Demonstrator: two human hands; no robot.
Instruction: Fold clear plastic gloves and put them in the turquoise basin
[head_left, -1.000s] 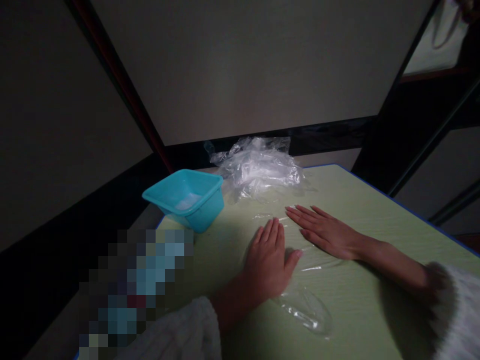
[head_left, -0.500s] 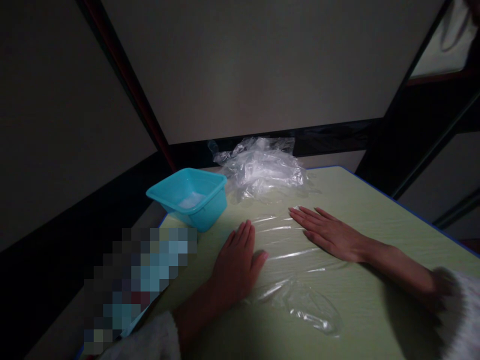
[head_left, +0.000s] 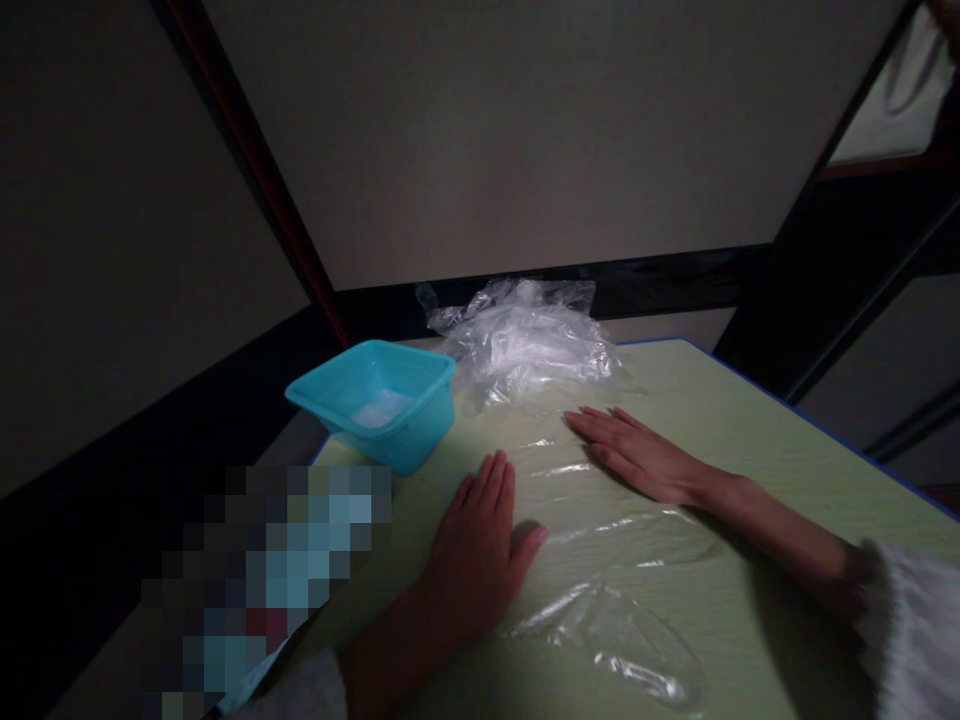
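A clear plastic bag (head_left: 600, 525) lies spread on the pale green tabletop, wrinkled across its width, with its near end puffed up. My left hand (head_left: 480, 540) rests flat along the bag's left edge, fingers straight and thumb stretched toward the middle. On the upper right part of the film, my right hand (head_left: 645, 455) lies palm down with its fingers extended. Neither hand grips anything. Just beyond the fingertips sits a crumpled heap of clear plastic bags (head_left: 529, 345).
At the table's left edge stands a turquoise plastic basin (head_left: 420, 425) with something whitish inside. A blurred-out bluish item (head_left: 300, 560) lies nearer me on the left. The table (head_left: 795, 480) has a blue edge, and a wall panel (head_left: 525, 150) rises behind it.
My right hand has slid slightly left and away from me over the film. The left hand stays almost in place, and the view has shifted a little.
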